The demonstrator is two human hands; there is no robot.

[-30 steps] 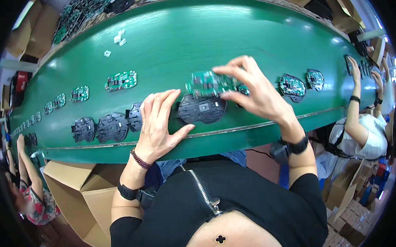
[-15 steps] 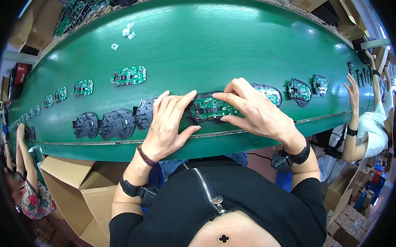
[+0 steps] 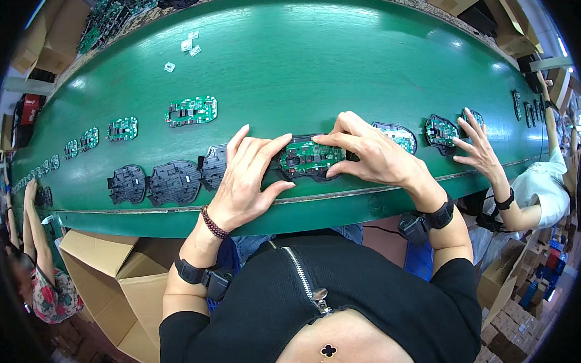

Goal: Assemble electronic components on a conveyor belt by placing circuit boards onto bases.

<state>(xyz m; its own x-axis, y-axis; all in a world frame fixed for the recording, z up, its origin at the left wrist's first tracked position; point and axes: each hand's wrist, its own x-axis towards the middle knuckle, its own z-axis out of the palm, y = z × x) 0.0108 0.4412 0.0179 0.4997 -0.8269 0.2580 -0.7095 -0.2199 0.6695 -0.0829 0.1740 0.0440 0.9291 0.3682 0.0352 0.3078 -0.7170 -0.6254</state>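
Observation:
A green circuit board [image 3: 312, 157] lies in a black plastic shell [image 3: 300, 139] on the green work surface before me. My right hand [image 3: 374, 154] grips the board's right end, index finger on the far edge and thumb on the near edge. At the left end, my left hand [image 3: 244, 179] holds the shell between index finger and thumb. Beside that hand are more black shells [image 3: 174, 181], one partly covered by it. Just past my right hand sits another shell with a board [image 3: 399, 138], partly hidden.
Loose circuit boards [image 3: 191, 111] line the left side. Small white pieces [image 3: 187, 45] lie farther back. On the right, a co-worker's hand [image 3: 479, 147] reaches over fitted shells [image 3: 442, 133]. An open cardboard box [image 3: 105, 258] stands below the near edge, left.
The board and shell between my hands have shifted slightly, with my fingers still at both ends. The co-worker's hand on the right has moved left, toward the fitted shells.

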